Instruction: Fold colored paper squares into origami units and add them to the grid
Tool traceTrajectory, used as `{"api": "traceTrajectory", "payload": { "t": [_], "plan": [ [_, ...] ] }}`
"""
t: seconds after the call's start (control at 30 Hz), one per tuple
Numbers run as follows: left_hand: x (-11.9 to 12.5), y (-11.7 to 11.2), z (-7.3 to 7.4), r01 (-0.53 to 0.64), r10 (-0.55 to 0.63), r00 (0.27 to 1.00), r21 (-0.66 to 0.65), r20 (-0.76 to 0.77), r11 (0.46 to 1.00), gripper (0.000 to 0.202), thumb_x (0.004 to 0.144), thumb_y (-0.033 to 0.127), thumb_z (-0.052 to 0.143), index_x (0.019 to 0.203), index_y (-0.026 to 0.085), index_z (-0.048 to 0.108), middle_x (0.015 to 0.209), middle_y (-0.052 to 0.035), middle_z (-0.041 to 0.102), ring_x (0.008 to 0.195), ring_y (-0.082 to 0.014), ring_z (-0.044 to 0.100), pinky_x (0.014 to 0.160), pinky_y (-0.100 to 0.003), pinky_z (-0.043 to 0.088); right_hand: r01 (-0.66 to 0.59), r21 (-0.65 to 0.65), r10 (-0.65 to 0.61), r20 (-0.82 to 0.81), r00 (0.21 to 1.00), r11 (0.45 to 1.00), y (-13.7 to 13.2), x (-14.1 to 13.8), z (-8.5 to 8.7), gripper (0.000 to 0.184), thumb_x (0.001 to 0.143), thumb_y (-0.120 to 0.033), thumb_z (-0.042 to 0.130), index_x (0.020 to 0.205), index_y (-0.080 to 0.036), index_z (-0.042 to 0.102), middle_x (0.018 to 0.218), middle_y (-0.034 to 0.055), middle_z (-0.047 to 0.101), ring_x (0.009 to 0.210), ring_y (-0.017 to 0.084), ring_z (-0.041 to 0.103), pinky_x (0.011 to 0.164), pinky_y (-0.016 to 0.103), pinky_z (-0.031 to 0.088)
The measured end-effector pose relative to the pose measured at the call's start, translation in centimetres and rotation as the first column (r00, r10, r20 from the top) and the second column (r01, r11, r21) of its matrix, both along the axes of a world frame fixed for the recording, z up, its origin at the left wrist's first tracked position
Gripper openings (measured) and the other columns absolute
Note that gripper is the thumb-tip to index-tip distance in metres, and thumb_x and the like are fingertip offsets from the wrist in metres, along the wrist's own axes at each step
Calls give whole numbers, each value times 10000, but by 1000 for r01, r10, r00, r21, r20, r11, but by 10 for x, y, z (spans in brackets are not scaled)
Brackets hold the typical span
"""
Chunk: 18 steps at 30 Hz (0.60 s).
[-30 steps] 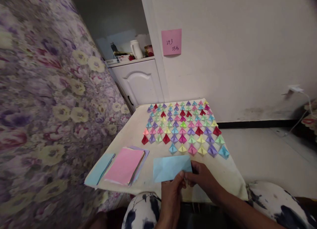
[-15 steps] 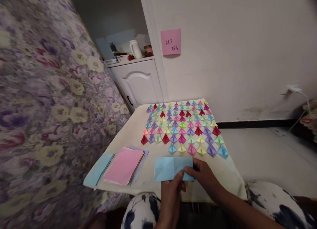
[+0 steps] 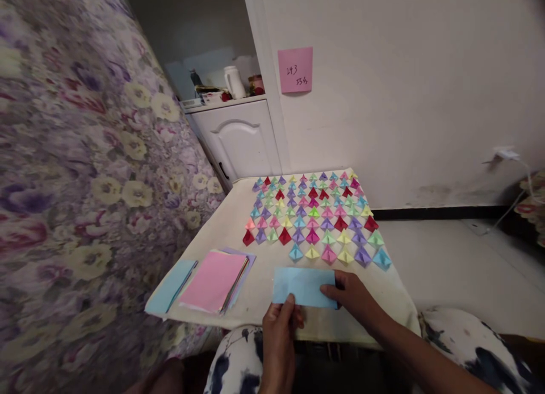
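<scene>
Head view is showing two bare hands working with one light blue paper [image 3: 306,283] just above the near edge of a cloth-covered counter [image 3: 217,229]. The left hand [image 3: 279,320] is pinching the lower edge of this paper, its thumb lying on the front and its other fingers curling below and behind. The right hand [image 3: 349,292] is gripping the right end, with the thumb pressing on the front and the fingers partly hiding behind. Both hands are closing only as much as the thin paper is needing.

The blue paper is lying flat between them as a plain rectangle, a faint upright line showing near its left end; I am not able to tell if it is double.

Beyond it, many small folded pieces [image 3: 312,236] in mixed colours are standing in rows, and these are looking complete. The nearest row is being shorter, having six pieces and leaving bare cloth on its left. So, by my judgement, much is done, while the held paper is not yet having such a pointed form. On the left, a pink-topped stack [image 3: 215,280] and some blue sheets [image 3: 170,286] are remaining flat, apparently unshaped.
</scene>
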<state>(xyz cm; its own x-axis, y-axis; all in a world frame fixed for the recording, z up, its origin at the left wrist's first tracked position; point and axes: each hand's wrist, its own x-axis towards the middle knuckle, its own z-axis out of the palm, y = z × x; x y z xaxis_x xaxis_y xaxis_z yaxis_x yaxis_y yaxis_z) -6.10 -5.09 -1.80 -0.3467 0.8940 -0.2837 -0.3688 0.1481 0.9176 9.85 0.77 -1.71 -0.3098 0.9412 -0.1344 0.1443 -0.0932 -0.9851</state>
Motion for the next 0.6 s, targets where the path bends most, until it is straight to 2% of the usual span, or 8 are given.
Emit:
{"api": "traceTrajectory", "payload": {
  "t": [0.1,0.17,0.2,0.27,0.37,0.4,0.47,0.6],
  "plan": [
    [-12,-16,-1,-152,158,961,44,-226,987,358,691,351,676,991,168,614,748,-6,621,684,-153,586,641,-246,444,-23,103,-6,279,960,994,-1,6,-9,128,713,-284,575,667,-164,579,546,-36,528,516,116,493,467,200,352],
    [-14,-26,-2,-225,256,839,122,-479,967,399,748,331,613,1116,184,567,918,-46,619,852,-193,590,779,-304,448,-12,131,-36,357,933,991,-4,8,-15,89,635,-227,626,608,-168,565,535,-37,528,525,119,484,482,204,327],
    [-13,-30,-3,-185,256,751,179,-608,966,386,791,311,558,1156,187,546,999,-69,610,934,-212,575,844,-336,431,-4,142,-52,387,921,990,-6,9,-18,87,602,-208,644,604,-168,567,542,-34,536,534,124,485,494,209,322],
    [-2,-34,-9,95,138,540,223,-830,970,354,853,247,444,1191,186,530,1169,-112,566,1107,-238,506,956,-391,371,7,171,-82,440,894,985,-10,9,-21,106,576,-192,656,665,-173,601,593,-20,576,576,142,512,534,225,335],
    [21,-34,-27,499,-10,113,48,-994,865,482,823,225,473,1301,169,440,1358,-123,459,1274,-275,363,1038,-459,298,21,214,-126,492,862,977,-16,8,-25,267,645,-208,607,909,-178,634,751,29,642,699,186,574,639,267,388],
    [28,-33,-34,529,-32,-3,-28,-999,848,544,816,259,496,1340,165,385,1401,-116,409,1301,-278,322,1052,-472,282,28,225,-141,506,851,974,-17,9,-25,333,674,-217,583,1003,-171,615,789,46,648,730,200,584,671,285,400],
    [37,-31,-47,522,-18,-144,-92,-989,848,639,806,340,514,1377,138,309,1437,-124,346,1319,-282,289,1043,-479,305,51,243,-176,530,830,969,-20,14,-26,453,708,-220,548,1155,-148,543,822,64,641,761,218,591,716,320,420],
    [39,-29,-59,484,11,-272,-126,-962,866,654,811,342,490,1390,124,277,1457,-133,299,1334,-288,250,1039,-502,305,130,421,-355,519,778,898,-34,26,-25,456,767,-204,474,1220,-148,485,954,97,611,855,235,592,784,371,465]
  ]
}}
